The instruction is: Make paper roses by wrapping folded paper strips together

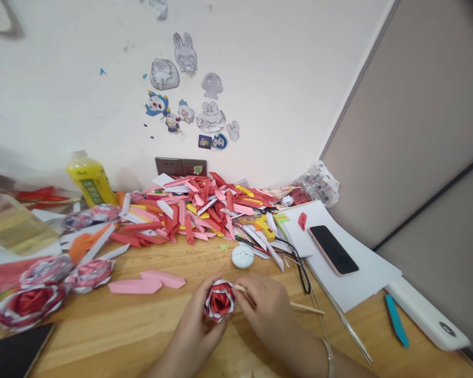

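A red and white folded-paper rose [219, 300] is held upright in my left hand [199, 328], whose fingers and thumb wrap round its sides. Close against the rose's right side, my right hand [266, 304] pinches a thin wooden stick [307, 308]. The stick's tip shows at the rose's edge, and its other end sticks out to the right behind the hand. Two pink folded paper strips [142, 283] lie on the wooden table [102, 336] to the left. Just beyond the rose sits a white rounded object [243, 256].
A heap of folded paper strips [189, 210] lies along the wall, with a yellow glue gun [265, 228] at its right. Finished paper roses [35, 302] and a yellow bottle [90, 181] are at left. A phone [333, 250] rests on white sheets [362, 283] at right.
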### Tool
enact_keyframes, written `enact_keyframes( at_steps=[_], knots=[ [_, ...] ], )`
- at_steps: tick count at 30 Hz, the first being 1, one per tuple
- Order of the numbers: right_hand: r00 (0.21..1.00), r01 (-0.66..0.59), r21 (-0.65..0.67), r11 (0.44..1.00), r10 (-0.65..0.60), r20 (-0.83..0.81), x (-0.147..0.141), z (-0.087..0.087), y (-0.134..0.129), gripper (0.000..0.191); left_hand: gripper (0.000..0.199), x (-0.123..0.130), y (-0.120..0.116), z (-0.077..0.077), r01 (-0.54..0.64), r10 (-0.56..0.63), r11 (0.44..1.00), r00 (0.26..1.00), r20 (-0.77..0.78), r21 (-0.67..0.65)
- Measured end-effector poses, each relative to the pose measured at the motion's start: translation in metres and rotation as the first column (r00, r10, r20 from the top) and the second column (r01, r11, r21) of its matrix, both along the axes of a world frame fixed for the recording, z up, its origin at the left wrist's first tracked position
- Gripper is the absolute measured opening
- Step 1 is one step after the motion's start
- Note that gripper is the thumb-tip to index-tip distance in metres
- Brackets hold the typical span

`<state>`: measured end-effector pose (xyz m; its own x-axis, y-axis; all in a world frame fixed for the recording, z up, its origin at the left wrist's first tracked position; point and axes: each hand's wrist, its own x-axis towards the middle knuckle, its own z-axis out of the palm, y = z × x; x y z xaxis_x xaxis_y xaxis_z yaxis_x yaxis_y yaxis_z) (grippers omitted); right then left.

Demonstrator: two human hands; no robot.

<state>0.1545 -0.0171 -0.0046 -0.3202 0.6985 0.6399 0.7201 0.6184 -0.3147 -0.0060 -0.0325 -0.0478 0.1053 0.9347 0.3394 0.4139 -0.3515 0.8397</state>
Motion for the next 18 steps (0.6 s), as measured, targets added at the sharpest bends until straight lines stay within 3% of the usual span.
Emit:
enact_keyframes(
  at_steps=[7, 12, 15, 18],
  knots=[
    [0.999, -0.029, 0.112, 0.993, 0.025, 0.042, -0.0019, 0.0012, -0.0031, 0.043, 0.040, 0.0004, 0.0001, 0.0015, -0.018, 0.018, 1.000, 1.000, -0.018, 0.002],
    [0.985, 0.007, 0.185, 0.983, -0.038, 0.167, -0.0033, -0.0007, -0.0038, 0.036, 0.041, 0.0017, -0.0003, 0.0036, -0.016, 0.016, 1.000, 1.000, -0.004, 0.012],
    [0.979, -0.015, 0.155, 0.988, -0.017, 0.201, -0.0032, -0.0015, -0.0026, 0.032, 0.040, 0.0024, -0.0001, 0.0016, -0.018, 0.019, 1.000, 1.000, 0.020, -0.019],
    [0.986, -0.065, 0.044, 0.997, 0.058, 0.157, -0.0012, 0.0039, -0.0030, 0.027, 0.041, 0.0027, 0.0005, -0.0014, -0.016, 0.021, 0.998, 0.997, 0.078, -0.059]
  ],
)
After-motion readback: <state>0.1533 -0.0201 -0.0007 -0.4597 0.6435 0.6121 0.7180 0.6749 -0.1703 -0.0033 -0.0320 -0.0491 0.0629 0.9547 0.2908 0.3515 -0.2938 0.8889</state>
